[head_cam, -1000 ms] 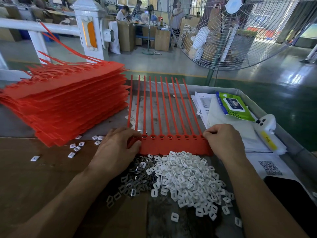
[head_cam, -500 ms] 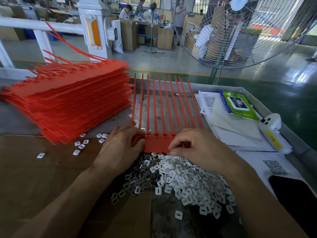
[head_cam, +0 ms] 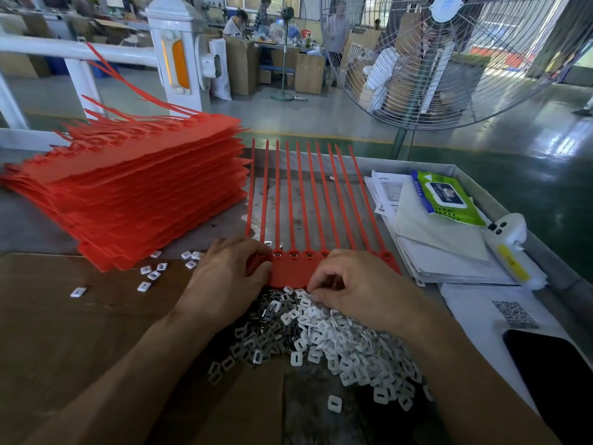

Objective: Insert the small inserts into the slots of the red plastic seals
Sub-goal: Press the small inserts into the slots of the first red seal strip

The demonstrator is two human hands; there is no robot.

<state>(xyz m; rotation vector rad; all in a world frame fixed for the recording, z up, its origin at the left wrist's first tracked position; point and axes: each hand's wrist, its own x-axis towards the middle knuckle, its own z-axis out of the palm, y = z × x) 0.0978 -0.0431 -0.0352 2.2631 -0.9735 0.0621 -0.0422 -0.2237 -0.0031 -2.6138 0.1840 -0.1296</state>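
A red seal strip [head_cam: 296, 268] lies flat in front of me, its several thin tails [head_cam: 308, 194] pointing away and a row of slots along its head bar. My left hand [head_cam: 231, 277] holds the strip's left end, fingers curled over the first slots and thumb on the bar. My right hand [head_cam: 356, 287] hovers at the strip's near edge. Its curled fingertips pinch into the far edge of the heap of small white inserts [head_cam: 346, 348]. Grey metal inserts [head_cam: 256, 329] lie on the heap's left side, between my wrists.
A tall stack of red seals [head_cam: 134, 200] fills the left of the table, with loose white inserts [head_cam: 150, 274] beside it on brown cardboard [head_cam: 64, 332]. To the right lie papers [head_cam: 442, 252], a green wipes pack [head_cam: 446, 197], a white handheld device [head_cam: 510, 248] and a black phone [head_cam: 555, 380]. A large fan [head_cam: 449, 59] stands behind.
My right hand left the strip's right end, swept left and came down to the inserts at the strip's near edge. My left hand stayed on the left end.
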